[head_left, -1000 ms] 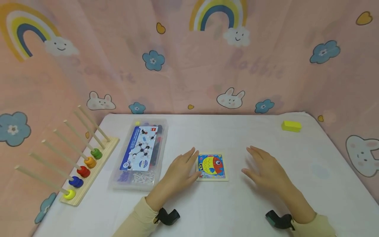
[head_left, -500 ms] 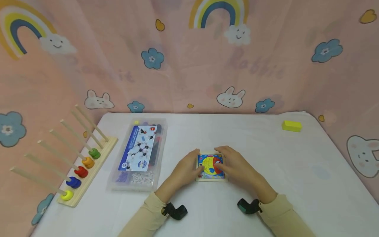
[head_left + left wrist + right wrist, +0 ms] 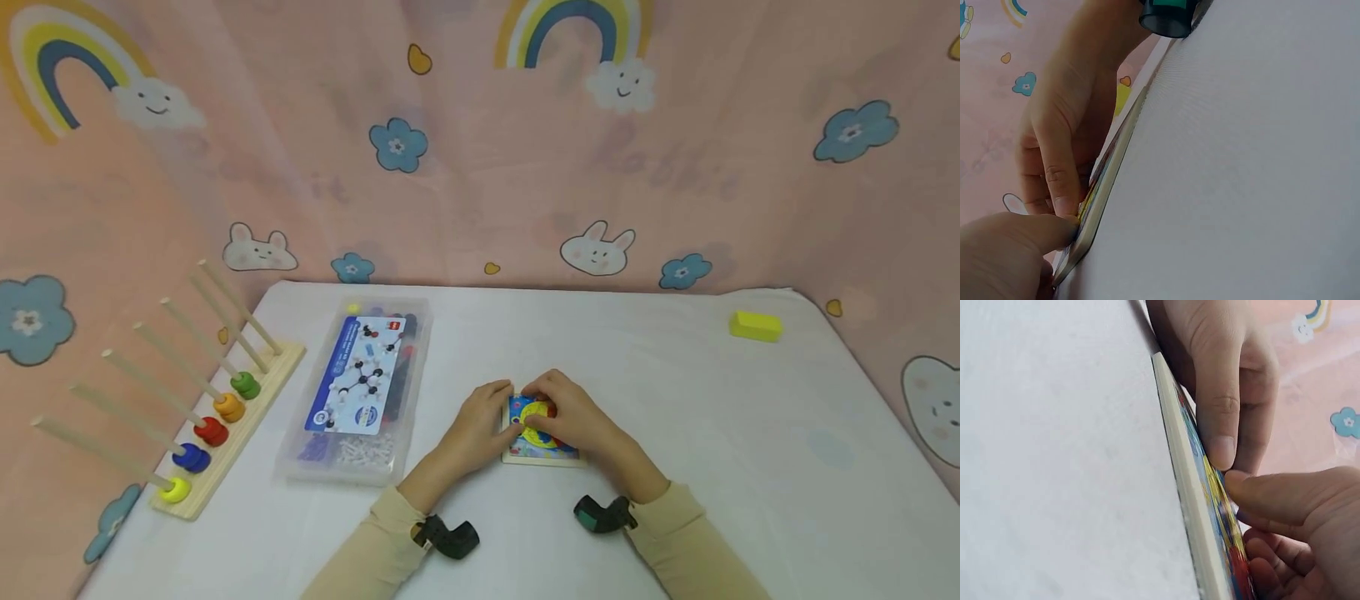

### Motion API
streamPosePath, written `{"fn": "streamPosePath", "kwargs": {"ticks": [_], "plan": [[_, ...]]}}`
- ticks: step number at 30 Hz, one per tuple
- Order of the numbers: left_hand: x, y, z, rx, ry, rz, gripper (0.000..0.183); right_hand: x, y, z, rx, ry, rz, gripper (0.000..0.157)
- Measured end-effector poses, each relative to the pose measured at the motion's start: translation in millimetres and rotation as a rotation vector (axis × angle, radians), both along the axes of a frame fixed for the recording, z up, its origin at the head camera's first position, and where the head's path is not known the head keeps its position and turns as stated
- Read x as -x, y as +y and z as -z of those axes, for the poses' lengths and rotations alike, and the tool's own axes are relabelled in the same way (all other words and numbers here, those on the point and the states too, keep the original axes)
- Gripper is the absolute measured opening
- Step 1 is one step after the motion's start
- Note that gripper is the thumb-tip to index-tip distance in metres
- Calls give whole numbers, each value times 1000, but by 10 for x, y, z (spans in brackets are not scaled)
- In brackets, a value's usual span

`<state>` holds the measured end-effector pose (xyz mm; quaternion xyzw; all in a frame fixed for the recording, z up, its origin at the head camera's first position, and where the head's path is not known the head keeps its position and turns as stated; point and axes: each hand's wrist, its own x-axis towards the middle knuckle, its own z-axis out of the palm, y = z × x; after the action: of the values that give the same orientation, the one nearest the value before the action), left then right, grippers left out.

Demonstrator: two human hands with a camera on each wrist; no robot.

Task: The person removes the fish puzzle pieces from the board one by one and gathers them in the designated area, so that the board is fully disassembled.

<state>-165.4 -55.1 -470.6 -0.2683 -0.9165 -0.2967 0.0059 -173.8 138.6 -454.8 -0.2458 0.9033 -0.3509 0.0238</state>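
Note:
A small square fish jigsaw puzzle point(image 3: 542, 446) in a wooden tray lies flat on the white table; its yellow fish is partly covered by the hands. The left hand point(image 3: 476, 425) grips it at the left side, thumb over the face and fingers by the edge. From the right, the right hand point(image 3: 577, 417) reaches across the picture, its thumb and curled fingers pinching at the face near the left thumb. Both thumbs nearly meet over the yellow part in the right wrist view, at the puzzle point(image 3: 1213, 494). Whether a single piece is raised cannot be told.
Left of the hands lies a clear plastic case point(image 3: 360, 383) of molecular model parts. Farther left stands a wooden peg rack point(image 3: 247, 417) with coloured rings and tall slanting pegs. A yellow block point(image 3: 756, 326) sits at the back right. Behind hangs a pink patterned cloth point(image 3: 465, 167).
Both hands stood apart around the puzzle a second ago. The right hand has come in leftward onto the puzzle, covering the fish's red head, and the left hand has closed on its side.

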Motion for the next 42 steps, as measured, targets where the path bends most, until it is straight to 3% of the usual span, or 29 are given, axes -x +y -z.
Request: {"fn": "streamPosePath", "kwargs": {"ticks": [12,19,30,36,42], "plan": [[22,-3,-38,15,-1,2,58,18,-19,11,-27,36,8,35],[13,-13,-7,14,-18,5,58,6,-42,19,-43,-9,5,35],[9,-12,15,11,-8,6,59,24,-94,7,7,-106,35,33],[7,-16,32,11,-7,-11,61,36,-94,50,48,-83,35,36],[5,-20,29,1,-15,-10,62,16,-89,96,99,-68,92,34]]}}
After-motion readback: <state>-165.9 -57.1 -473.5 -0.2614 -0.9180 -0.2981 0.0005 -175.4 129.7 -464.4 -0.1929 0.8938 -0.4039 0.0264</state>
